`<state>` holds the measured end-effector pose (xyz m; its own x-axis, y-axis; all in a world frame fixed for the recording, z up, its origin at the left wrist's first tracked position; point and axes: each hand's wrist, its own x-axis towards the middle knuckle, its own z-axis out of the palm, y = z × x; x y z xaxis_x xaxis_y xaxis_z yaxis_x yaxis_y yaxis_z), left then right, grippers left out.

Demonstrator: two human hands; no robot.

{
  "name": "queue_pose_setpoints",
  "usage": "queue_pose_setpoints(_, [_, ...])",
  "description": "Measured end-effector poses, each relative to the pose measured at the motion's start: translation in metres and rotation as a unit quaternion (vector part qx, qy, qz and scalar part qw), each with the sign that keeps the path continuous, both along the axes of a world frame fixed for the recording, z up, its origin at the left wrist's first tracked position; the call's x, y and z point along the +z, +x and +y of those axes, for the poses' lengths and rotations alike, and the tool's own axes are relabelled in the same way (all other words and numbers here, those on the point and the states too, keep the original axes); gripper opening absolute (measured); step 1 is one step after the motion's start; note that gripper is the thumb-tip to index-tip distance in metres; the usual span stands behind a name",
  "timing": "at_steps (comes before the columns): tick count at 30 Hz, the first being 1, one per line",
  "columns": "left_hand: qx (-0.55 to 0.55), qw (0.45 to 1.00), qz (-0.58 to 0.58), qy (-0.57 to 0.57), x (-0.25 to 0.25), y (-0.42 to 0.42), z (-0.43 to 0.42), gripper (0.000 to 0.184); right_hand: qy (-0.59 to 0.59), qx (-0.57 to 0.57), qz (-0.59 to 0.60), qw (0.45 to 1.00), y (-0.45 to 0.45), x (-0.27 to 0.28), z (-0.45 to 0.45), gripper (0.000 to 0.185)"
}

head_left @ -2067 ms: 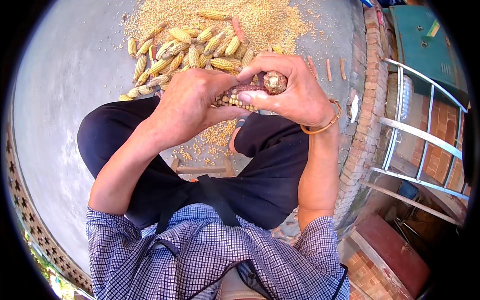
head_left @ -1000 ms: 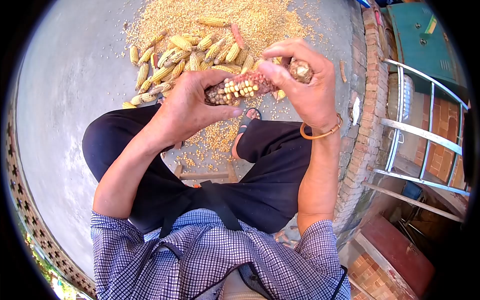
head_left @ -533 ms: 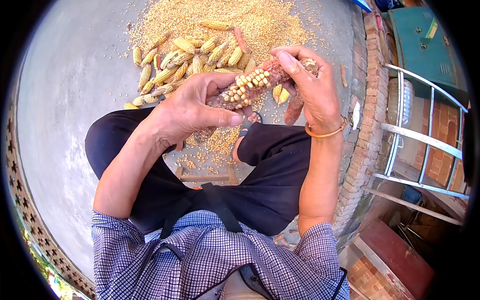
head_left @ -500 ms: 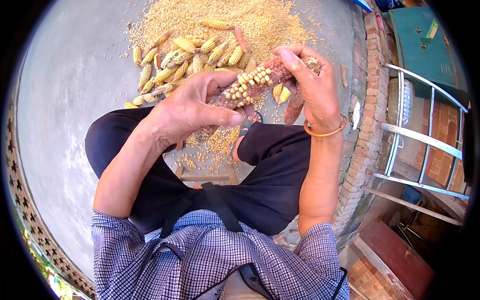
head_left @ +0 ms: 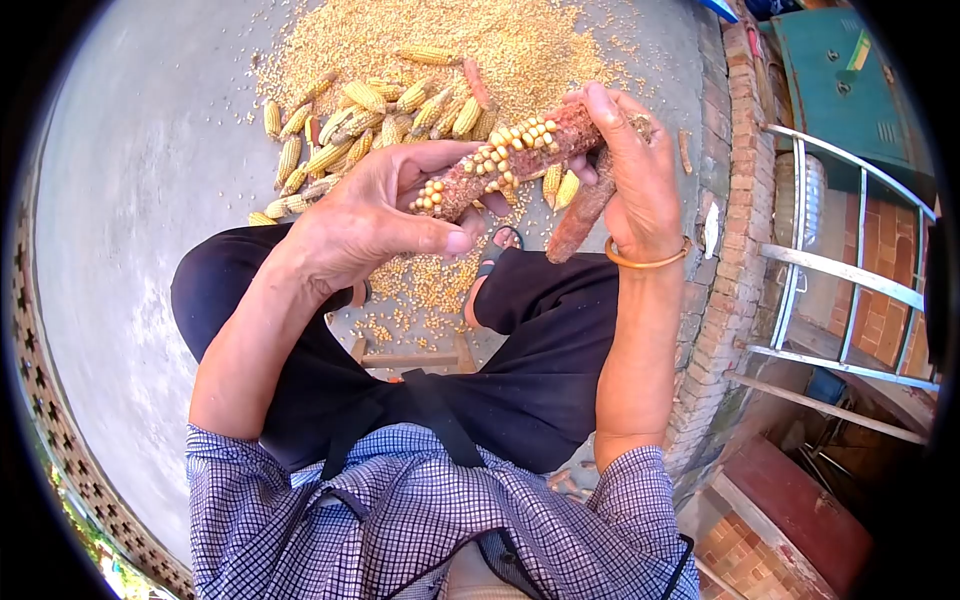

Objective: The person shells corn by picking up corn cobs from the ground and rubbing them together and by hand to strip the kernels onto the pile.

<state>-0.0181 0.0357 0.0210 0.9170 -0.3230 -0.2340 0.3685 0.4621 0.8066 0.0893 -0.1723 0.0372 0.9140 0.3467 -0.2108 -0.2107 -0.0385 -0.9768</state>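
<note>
A partly shelled corn cob (head_left: pixel 505 165) slants between my hands above my lap, with a band of yellow kernels left along its reddish core. My left hand (head_left: pixel 385 205) curls around its lower end, thumb in front and fingers partly hidden behind. Gripping the upper end is my right hand (head_left: pixel 635 165), its thumb laid along the top. A bare corn cob (head_left: pixel 580 220) is also in that hand, pointing down and left under the palm. Beyond my hands lies a pile of unshelled corn ears (head_left: pixel 350 125).
Loose kernels (head_left: pixel 480 45) spread in a heap behind the ears, and more kernels (head_left: pixel 425 285) lie between my feet. A low wooden stool (head_left: pixel 415 358) shows below my lap. On the right run a brick edge (head_left: pixel 730 220) and a metal rail (head_left: pixel 850 275).
My left thumb has moved off the kernels, so more of the cob shows near its lower end. The bare cob in my right hand has swung a little down and left.
</note>
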Motion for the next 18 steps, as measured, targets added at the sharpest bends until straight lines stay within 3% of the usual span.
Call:
queue_pose_setpoints(7, [0.016, 0.999, 0.025, -0.012, -0.0011, -0.0006, 0.0041, 0.072, 0.01, -0.047, 0.002, 0.999, 0.0033, 0.0025, -0.0015, 0.028])
queue_pose_setpoints(18, [0.055, 0.998, -0.039, 0.016, 0.0006, -0.0008, 0.0052, 0.069, 0.024, -0.055, -0.041, 0.997, 0.0026, 0.0035, -0.0028, 0.03])
